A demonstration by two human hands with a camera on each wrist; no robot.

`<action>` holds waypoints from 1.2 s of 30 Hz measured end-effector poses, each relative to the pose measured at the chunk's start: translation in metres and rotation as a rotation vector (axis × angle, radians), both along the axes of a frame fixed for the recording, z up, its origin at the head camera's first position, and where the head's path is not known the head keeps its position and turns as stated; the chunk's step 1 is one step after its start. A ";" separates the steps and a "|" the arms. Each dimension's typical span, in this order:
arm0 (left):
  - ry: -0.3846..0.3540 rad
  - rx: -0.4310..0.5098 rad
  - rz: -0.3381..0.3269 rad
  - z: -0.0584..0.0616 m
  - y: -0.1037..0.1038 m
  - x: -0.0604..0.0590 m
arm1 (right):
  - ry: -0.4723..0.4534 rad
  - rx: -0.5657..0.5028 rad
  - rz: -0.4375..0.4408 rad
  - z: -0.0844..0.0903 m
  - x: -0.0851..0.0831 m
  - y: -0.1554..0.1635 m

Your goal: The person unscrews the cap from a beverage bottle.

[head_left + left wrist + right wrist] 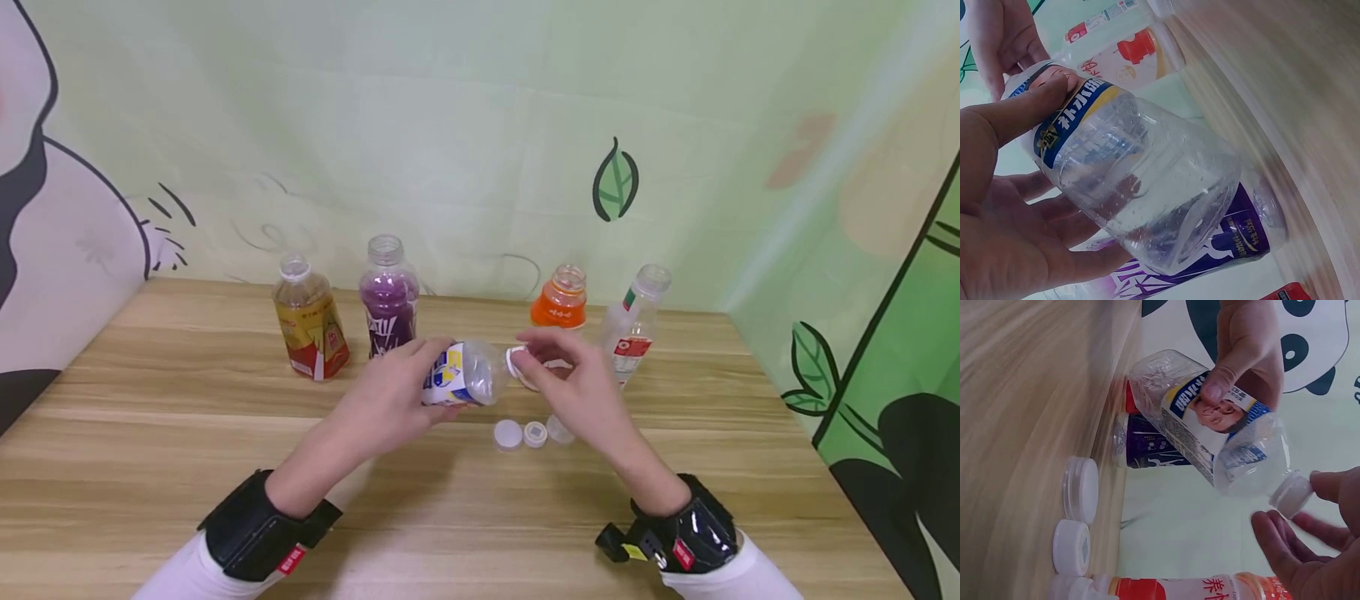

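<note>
My left hand (397, 387) grips a clear plastic bottle (1166, 181) round its blue, yellow and white label, thumb on one side and fingers on the other. The bottle is held tilted above the table, its neck toward my right hand (573, 375). A white cap (1292, 495) sits at the bottle's mouth. In the right wrist view, my right thumb touches the cap's edge and the fingertips are close at its other side. Below the hands, several loose caps (507, 435) lie in a row on the wooden table.
An amber-labelled bottle (311, 321) and a purple bottle (388, 292) stand capless at the back left. An orange-topped bottle (558, 302) and a clear bottle (628, 329) with a red-and-white label stand behind my right hand. A printed cloth wall (450, 150) rises behind the table.
</note>
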State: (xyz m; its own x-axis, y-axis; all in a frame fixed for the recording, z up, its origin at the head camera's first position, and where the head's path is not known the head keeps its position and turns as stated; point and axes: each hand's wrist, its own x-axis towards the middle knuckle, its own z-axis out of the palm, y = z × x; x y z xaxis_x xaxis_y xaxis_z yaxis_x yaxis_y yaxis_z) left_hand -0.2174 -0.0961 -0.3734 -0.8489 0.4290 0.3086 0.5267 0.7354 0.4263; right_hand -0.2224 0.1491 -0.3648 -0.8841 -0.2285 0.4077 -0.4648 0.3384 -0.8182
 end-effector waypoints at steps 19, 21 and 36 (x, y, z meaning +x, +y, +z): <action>0.035 -0.021 -0.002 0.000 -0.002 0.000 | -0.033 0.049 0.012 0.006 0.002 0.001; 0.033 -0.019 -0.001 0.001 -0.002 0.000 | -0.024 0.051 0.025 0.006 0.002 0.002; -0.059 0.000 0.016 0.005 -0.004 0.001 | 0.012 0.027 0.094 0.004 0.002 0.004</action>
